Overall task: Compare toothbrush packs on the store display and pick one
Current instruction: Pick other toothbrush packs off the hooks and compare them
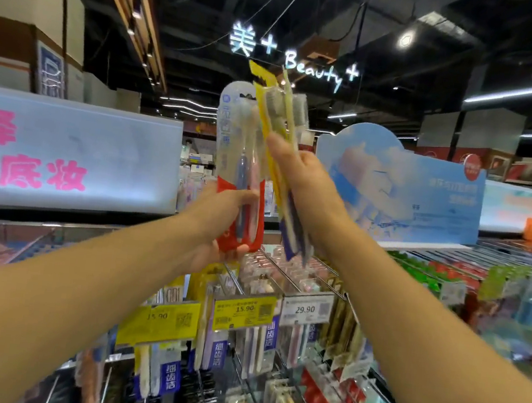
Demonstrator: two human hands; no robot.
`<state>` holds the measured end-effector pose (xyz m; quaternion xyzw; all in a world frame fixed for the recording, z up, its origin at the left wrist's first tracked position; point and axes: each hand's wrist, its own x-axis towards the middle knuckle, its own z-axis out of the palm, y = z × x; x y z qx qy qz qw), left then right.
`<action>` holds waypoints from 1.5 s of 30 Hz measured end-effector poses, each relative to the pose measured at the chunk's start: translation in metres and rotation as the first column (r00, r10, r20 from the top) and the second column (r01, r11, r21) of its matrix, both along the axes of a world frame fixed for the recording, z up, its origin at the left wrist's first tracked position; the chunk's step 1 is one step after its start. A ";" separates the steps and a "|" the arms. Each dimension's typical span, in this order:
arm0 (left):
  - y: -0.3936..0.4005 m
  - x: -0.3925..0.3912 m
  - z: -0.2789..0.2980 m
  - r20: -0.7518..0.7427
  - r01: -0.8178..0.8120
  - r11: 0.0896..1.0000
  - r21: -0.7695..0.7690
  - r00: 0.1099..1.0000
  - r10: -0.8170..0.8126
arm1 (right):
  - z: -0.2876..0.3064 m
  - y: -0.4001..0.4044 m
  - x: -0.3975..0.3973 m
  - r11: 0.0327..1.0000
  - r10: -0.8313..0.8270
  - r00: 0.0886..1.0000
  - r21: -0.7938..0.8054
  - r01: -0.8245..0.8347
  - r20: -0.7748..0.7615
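Red-based pack (239,165): a clear toothbrush pack with a red lower part is being held upright, high above the display, by its bottom end; blue and pink handles are being shown through the plastic.
Yellow pack (275,119): a yellow-edged toothbrush pack is being held up just beside the first, tilted slightly, with its bristle heads at the top and dark handles hanging below the grip.
Left hand (221,229): the red base is being gripped, thumb across the front, fingers curled behind.
Right hand (303,185): the yellow pack is being clamped at mid-length, thumb laid along its face.
Hands together: the two packs are being presented side by side, nearly touching.
Hook display (274,351): more toothbrush packs are being carried on metal hooks below the arms.
Price tags: a yellow tag (244,310) reading 15.90 and a white tag (307,308) reading 29.90 are being shown.
Neon sign (294,58): "Beauty+" is being lit overhead.
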<state>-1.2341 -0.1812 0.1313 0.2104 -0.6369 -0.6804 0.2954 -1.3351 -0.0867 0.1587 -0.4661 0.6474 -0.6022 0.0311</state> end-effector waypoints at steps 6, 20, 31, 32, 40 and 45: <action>0.023 0.013 0.005 0.027 0.068 0.997 0.044 0.997 -0.069 | -0.006 -0.004 0.026 0.994 0.106 0.978 -0.052 -0.098 0.180; 0.058 0.078 -0.033 -0.139 0.138 0.977 0.162 0.983 -0.116 | -0.051 0.014 0.080 0.968 0.078 0.997 -0.240 -0.070 0.024; 0.096 0.173 -0.084 -0.230 0.245 0.958 0.151 0.951 -0.207 | -0.097 0.035 0.174 0.942 0.129 0.939 -0.336 -0.015 0.319; 0.099 0.182 -0.093 -0.253 0.202 0.964 0.172 0.955 -0.155 | -0.104 0.037 0.184 0.940 0.145 0.931 -0.341 -0.023 0.335; 0.138 0.265 -0.157 -0.172 0.105 0.968 0.227 0.983 -0.066 | -0.173 0.063 0.261 0.969 0.113 0.867 -0.247 0.013 0.485; 0.155 0.298 -0.180 -0.223 0.083 0.949 0.303 0.975 -0.014 | -0.186 0.075 0.299 0.980 0.130 0.840 -0.198 -0.027 0.527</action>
